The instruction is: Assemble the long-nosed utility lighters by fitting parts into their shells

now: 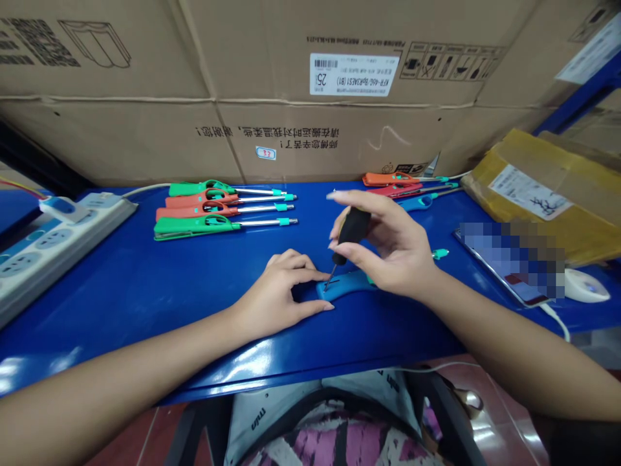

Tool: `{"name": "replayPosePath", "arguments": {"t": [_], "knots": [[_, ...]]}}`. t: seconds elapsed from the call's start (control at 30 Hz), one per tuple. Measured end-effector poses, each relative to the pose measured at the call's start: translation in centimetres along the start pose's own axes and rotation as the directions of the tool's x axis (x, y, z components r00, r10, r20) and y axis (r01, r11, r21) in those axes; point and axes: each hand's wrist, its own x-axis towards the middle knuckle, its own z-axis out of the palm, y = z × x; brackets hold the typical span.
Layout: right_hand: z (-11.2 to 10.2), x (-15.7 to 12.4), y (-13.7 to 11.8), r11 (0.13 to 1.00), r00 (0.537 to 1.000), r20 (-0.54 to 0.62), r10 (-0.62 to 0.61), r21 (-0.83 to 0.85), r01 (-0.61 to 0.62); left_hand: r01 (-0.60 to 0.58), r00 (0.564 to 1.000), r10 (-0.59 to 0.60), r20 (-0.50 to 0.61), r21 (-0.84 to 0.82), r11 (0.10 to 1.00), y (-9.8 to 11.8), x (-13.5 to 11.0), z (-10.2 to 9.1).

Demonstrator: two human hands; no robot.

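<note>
A blue long-nosed lighter (350, 283) lies flat on the blue tabletop, its handle end toward the left. My left hand (279, 291) rests on the table with thumb and forefinger closed around that handle end. In my right hand (400, 249) is a small screwdriver (353, 228) with a black handle, held tilted between thumb and fingers. Its thin shaft slants down to the lighter's handle, and the tip meets the surface near the end. My right hand covers the middle of the lighter; its green nozzle tip (440, 254) shows beyond the wrist.
Green lighters (194, 226) and orange lighters (194, 211) lie in a row at the back left. Another orange lighter (388, 179) and others lie behind my right hand. A power strip (63, 246) stands left; a phone (504, 268), white mouse (587, 285) and yellow parcel (582, 188) are right. Cardboard (272, 71) walls the back.
</note>
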Motion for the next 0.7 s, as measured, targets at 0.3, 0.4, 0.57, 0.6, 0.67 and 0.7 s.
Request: {"name": "replayPosePath", "arguments": {"t": [0.3, 0.4, 0.57, 0.6, 0.67, 0.7], "knots": [[-0.7, 0.3, -0.5, 0.997, 0.996, 0.071, 0.045, 0.067, -0.05, 0.012, 1.0, -0.012, 0.009, -0.005, 1.0, 0.2, 0.1, -0.1], [-0.7, 0.3, -0.6, 0.996, 0.997, -0.065, -0.041, -0.078, 0.036, 0.013, 1.0, -0.013, 0.005, -0.007, 1.0, 0.1, 0.1, 0.0], [-1.3, 0.5, -1.7, 1.0, 0.99, 0.138, -0.012, -0.006, 0.013, 0.015, 1.0, -0.015, 0.007, -0.009, 1.0, 0.0, 0.1, 0.0], [-1.3, 0.5, -1.9, 0.999, 0.984, 0.175, -0.026, 0.023, 0.022, 0.014, 1.0, -0.014, 0.005, -0.006, 1.0, 0.0, 0.1, 0.0], [-1.3, 0.6, -2.1, 0.995, 0.984, 0.146, -0.1, 0.013, 0.099, 0.015, 1.0, -0.015, -0.001, 0.005, 1.0, 0.1, 0.1, 0.0], [-1.3, 0.7, -2.2, 0.988, 0.985, 0.097, -0.145, -0.03, 0.148, 0.016, 1.0, -0.016, 0.0, 0.011, 1.0, 0.1, 0.1, 0.0]]}}
